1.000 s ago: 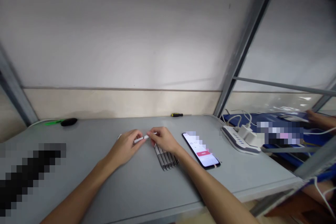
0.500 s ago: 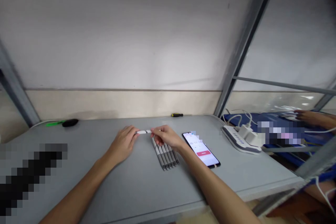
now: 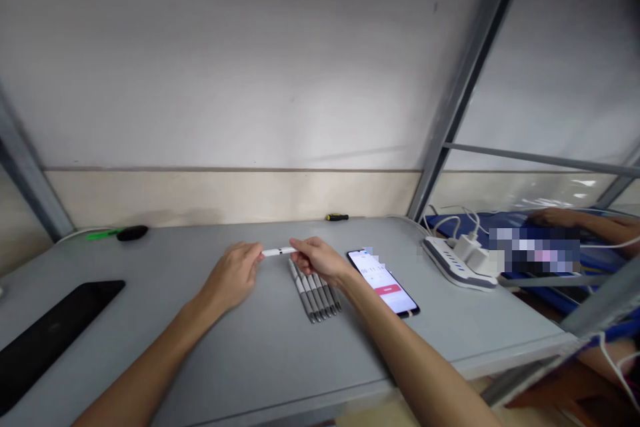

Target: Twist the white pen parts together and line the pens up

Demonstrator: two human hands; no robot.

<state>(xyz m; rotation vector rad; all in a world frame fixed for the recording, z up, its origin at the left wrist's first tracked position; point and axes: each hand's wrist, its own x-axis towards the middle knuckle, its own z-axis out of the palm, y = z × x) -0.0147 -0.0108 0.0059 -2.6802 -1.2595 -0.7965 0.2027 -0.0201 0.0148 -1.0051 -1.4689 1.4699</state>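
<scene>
A white pen (image 3: 280, 251) with a dark band near its middle is held level just above the grey desk (image 3: 240, 353). At its left end, the fingers of my left hand (image 3: 237, 271) are closed on it. My right hand (image 3: 320, 259) pinches the other end between thumb and fingers. Below my right hand lies a row of several white-and-grey pens (image 3: 315, 297), side by side with their dark tips toward me. The hand covers part of their far ends.
Right of the pens lies a lit phone (image 3: 385, 283). Beyond it sits a white power strip (image 3: 460, 263) with plugs and cables. A screwdriver (image 3: 337, 217) and a black-and-green object (image 3: 132, 233) lie along the wall. A dark tablet-like slab (image 3: 55, 337) is at left. Another person's hand (image 3: 553, 217) shows far right.
The fingers of my right hand have shifted slightly right along the pen, and more of its white barrel shows. The other person's hand at far right has moved left.
</scene>
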